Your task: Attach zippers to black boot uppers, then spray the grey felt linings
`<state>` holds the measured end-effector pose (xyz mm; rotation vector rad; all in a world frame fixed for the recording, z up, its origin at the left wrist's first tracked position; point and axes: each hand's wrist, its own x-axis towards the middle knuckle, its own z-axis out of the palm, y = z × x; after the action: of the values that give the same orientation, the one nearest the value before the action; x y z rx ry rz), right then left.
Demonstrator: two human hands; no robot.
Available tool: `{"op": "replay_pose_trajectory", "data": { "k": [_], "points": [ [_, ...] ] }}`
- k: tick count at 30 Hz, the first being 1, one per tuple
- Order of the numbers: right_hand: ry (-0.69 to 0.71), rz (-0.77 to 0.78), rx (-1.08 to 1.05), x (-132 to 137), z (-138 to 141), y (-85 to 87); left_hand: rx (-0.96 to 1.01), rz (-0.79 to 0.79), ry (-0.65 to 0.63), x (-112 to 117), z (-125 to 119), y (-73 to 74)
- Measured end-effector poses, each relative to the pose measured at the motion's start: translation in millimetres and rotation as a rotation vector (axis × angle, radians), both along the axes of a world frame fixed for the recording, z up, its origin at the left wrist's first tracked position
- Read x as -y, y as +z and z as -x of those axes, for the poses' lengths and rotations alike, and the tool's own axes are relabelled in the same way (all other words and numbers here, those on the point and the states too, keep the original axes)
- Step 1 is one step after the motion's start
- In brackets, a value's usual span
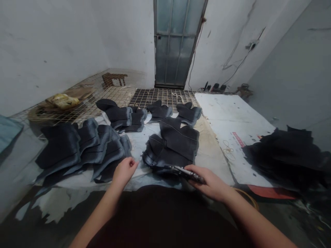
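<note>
My left hand (126,170) is curled, thumb and fingertips together, just left of the middle stack of dark cut pieces (178,143). Whether anything small sits in that pinch I cannot make out. In my right hand (210,182) is a slim silver-and-black metal hand tool (187,173), its tip pointing left along the stack's near edge. The fingers partly cover the tool, so its exact kind is unclear. Fanned, overlapping dark pieces (60,143) with grey edges lie to the left of my left hand.
More dark pieces (119,115) lie farther back, near a wire grid (157,94). A tall black pile (281,151) stands on the white board (238,113) at right. A yellowish hose (249,198) curves below the table edge. Beyond is a metal-framed door (178,44).
</note>
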<state>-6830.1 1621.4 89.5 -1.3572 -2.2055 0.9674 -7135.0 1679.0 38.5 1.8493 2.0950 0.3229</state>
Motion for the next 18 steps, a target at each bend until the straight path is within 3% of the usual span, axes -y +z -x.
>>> {"op": "replay_pose_trajectory", "data": {
  "k": [11, 18],
  "points": [
    [-0.173, 0.039, -0.041, 33.2, -72.1, -9.3, -0.007, -0.091, -0.108, -9.3, -35.6, 14.0],
    [-0.300, 0.007, -0.120, 23.4, -106.9, -25.5, -0.106, -0.222, -0.294, -41.2, -85.5, 42.6]
  ]
}}
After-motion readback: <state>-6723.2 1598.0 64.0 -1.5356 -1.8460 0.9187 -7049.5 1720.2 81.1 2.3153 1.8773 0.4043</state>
